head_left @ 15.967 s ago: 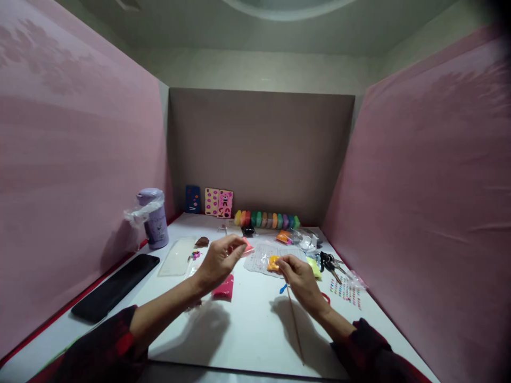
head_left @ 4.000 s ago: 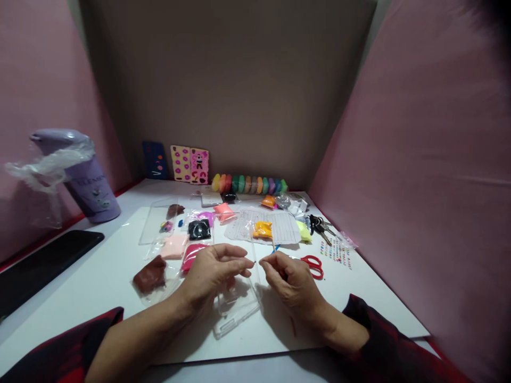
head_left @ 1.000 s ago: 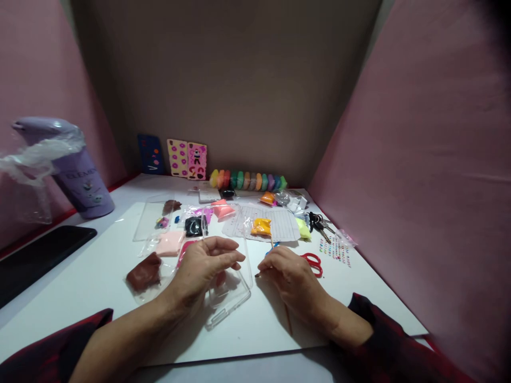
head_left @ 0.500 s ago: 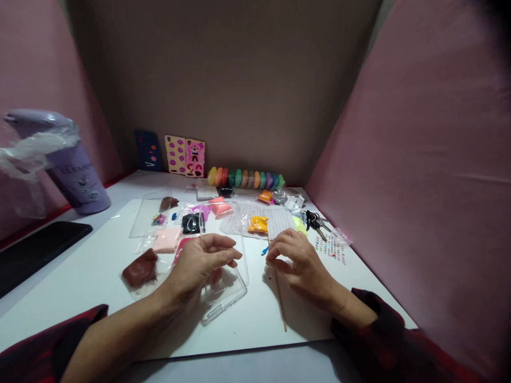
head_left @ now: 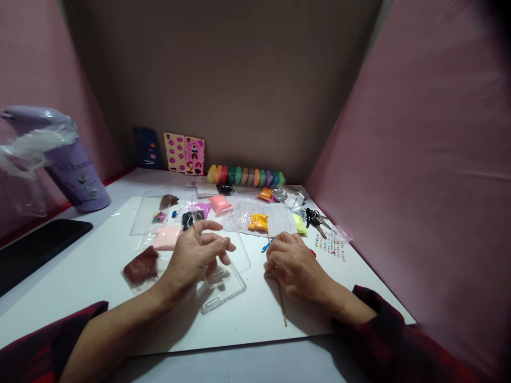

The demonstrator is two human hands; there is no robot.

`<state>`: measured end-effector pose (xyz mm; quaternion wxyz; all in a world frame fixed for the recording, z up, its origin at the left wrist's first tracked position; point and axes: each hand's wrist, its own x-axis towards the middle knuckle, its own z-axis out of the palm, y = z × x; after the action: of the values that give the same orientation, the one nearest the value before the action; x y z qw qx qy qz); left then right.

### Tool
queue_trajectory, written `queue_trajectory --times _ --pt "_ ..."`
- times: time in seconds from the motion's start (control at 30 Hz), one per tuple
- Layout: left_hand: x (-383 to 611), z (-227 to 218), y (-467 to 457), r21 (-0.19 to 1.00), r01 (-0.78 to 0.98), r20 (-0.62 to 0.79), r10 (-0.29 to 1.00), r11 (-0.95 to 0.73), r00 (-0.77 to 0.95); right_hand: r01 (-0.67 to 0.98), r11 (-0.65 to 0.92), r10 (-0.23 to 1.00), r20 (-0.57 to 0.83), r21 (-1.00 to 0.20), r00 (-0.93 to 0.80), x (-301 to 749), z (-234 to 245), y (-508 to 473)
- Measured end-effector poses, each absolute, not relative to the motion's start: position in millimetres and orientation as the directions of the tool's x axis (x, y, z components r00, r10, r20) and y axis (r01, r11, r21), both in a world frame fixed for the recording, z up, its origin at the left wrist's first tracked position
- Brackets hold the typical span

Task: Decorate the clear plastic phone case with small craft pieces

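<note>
My left hand (head_left: 195, 252) hovers over a clear phone case (head_left: 225, 303), fingers loosely curved and apart. I see nothing between them; the palm side is partly hidden. My right hand (head_left: 293, 263) rests low on the white board, its fingers bunched together and pointing down. Whatever the fingertips pinch is hidden. A thin wooden stick (head_left: 282, 308) lies beneath this hand, and a small blue tool (head_left: 265, 248) shows just beyond the fingers. Some red thing (head_left: 312, 254) peeks out behind the right knuckles. Bagged brown clay (head_left: 141, 266) sits left of my left hand.
Orange clay (head_left: 258, 222) lies on lined paper (head_left: 281, 218). Keys (head_left: 318, 221) and a sticker sheet (head_left: 331, 247) are at right. A purple tumbler (head_left: 82, 175) and black phone (head_left: 48, 250) stand left. Decorated cases (head_left: 186, 154) and a row of coloured clay (head_left: 245, 176) line the back.
My left hand has risen slightly and shifted left, with its fingers a bit more spread. My right hand has come down closer to the board, fingers bunched, and the red thing shows behind it.
</note>
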<state>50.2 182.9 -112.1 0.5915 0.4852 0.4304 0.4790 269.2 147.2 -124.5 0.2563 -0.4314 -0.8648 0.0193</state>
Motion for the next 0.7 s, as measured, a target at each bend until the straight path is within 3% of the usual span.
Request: queue_trajectory --times 0.3,0.47,0.6,0.7 --pt "45 -102 191 0.980 -0.177 0.100 0.995 -0.096 0.012 0.658 0.703 0.672 0.557 -0.271 -0.489 245 -136 148" --pt "47 -102 191 0.973 -0.213 0.104 0.993 -0.091 0.049 0.665 0.677 0.709 0.519 -0.315 -0.477 241 -138 149" --pt "47 -99 191 0.964 -0.251 0.097 0.995 -0.088 0.022 0.630 0.669 0.716 0.572 -0.395 -0.401 247 -136 151" --pt "46 -97 192 0.963 -0.253 0.093 0.996 -0.088 0.007 0.624 0.682 0.707 0.561 -0.381 -0.430 245 -136 149"
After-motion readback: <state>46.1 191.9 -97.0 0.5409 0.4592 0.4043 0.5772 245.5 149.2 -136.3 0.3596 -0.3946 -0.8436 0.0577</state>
